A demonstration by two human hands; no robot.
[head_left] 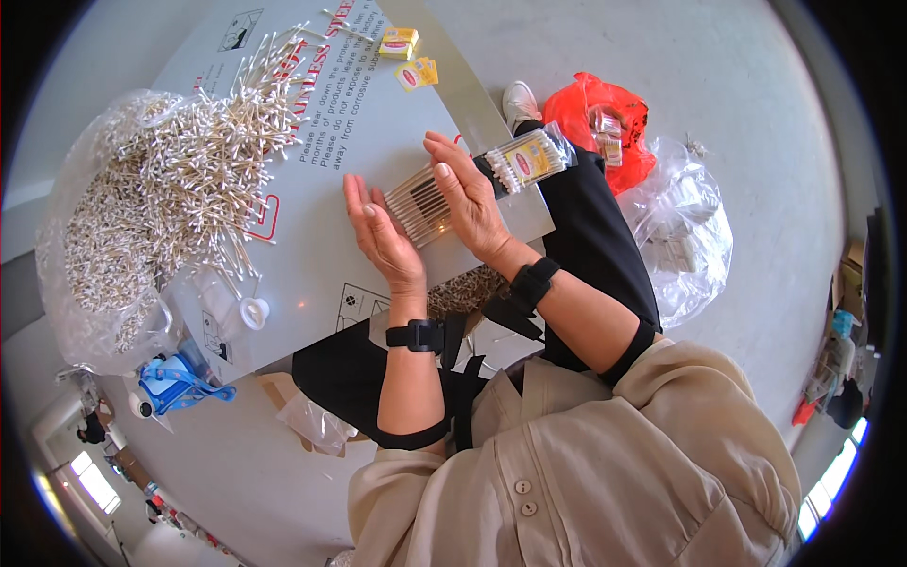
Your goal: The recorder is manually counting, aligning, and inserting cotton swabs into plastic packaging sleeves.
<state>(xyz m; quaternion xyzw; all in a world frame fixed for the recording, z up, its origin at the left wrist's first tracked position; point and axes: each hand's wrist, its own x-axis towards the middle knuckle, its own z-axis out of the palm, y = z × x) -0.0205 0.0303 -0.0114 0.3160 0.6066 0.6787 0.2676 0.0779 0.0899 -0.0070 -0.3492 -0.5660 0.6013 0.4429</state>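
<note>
A flat row of cotton swabs (416, 208) lies between my two hands above the table. My left hand (385, 241) is open, fingers straight, with its palm along the left end of the row. On the other side my right hand (470, 203) is also open, fingers stretched out, its palm edge against the row. Just right of that hand is a clear packet of swabs (524, 163) with a yellow label, reaching over the table's edge. A dark strip partly shows between the right hand and this packet. A large heap of loose cotton swabs (189, 180) fills the left side.
The heap spills from a clear plastic bag (71, 321) on the grey table (321, 227). Yellow cards (416, 73) lie at the far edge. A small white round container (253, 313) sits near left. A red bag (567, 104) and a clear bag (694, 227) stand on the floor, right.
</note>
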